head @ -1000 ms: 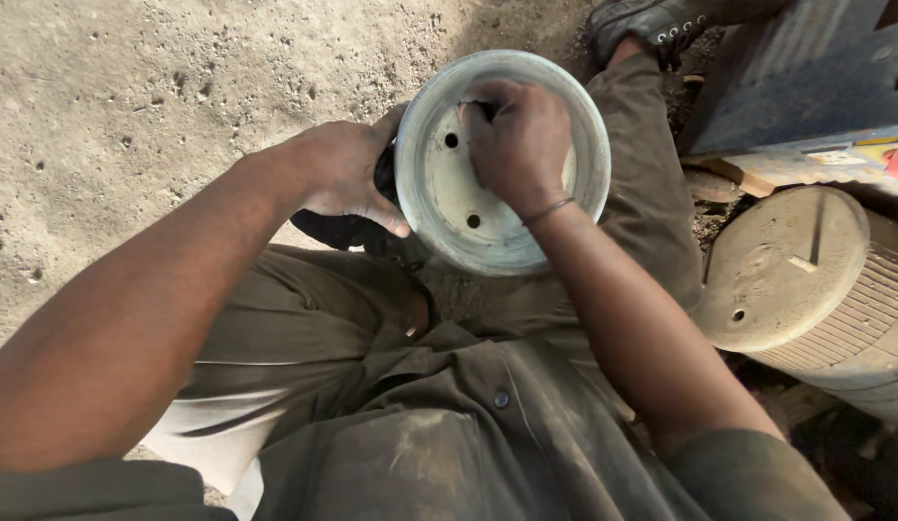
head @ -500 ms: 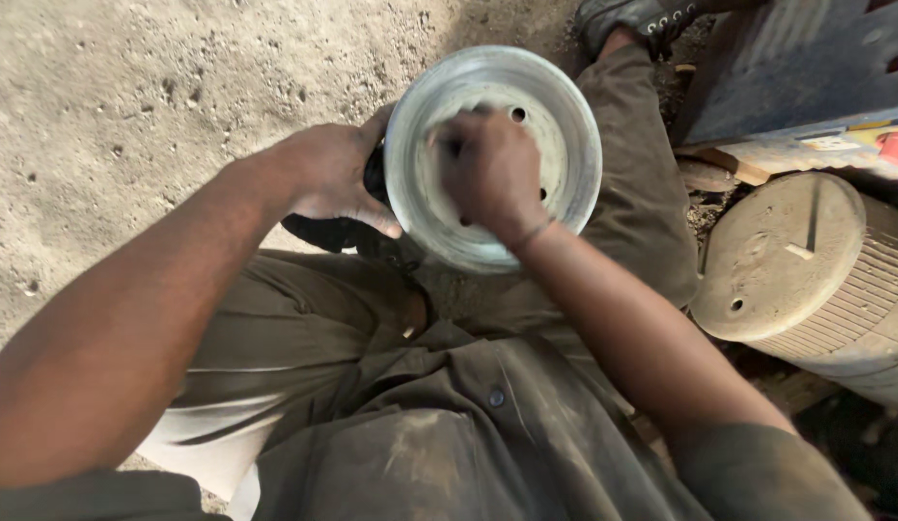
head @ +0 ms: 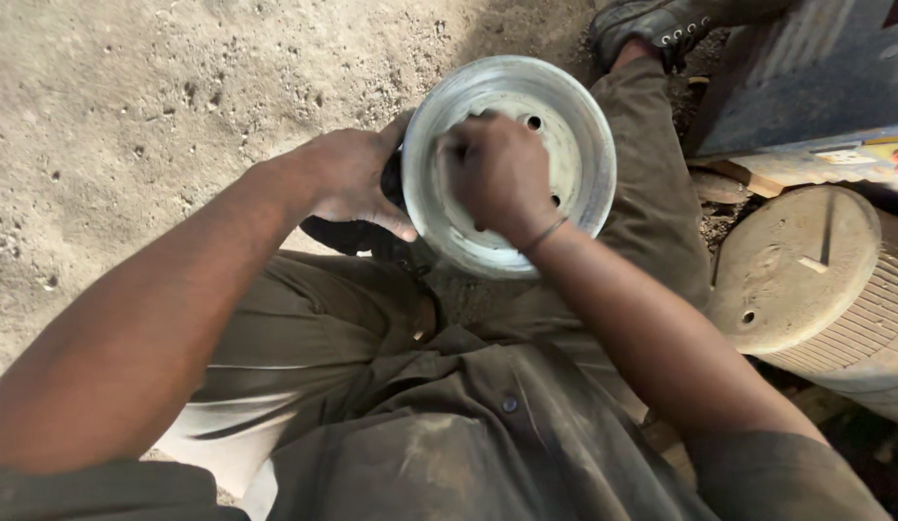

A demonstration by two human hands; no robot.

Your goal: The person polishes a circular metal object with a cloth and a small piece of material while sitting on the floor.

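the metal pulley wheel (head: 511, 164) rests on my lap above my right thigh, at about 12 o'clock from my chest, its open dished face turned up toward me. my left hand (head: 357, 178) grips its outer rim at 9 o'clock, thumb hooked over the lip and fingers curled behind, closed on the wheel. my right hand (head: 497, 174) is balled inside the dish, fingers folded tight against the inner face near the bolt holes; i cannot tell whether they pinch a small item or press bare.

handling, by judgement: the wheel looks like cast or pressed steel, stiff, fairly heavy and dusty rather than oily. the grooved rim gives the safest hold; the inner lip may be sharp.

a round ribbed drum (head: 806, 270) lies at 3 o'clock. my boot (head: 651, 24) shows at 1 o'clock on the dirt floor (head: 130, 96).
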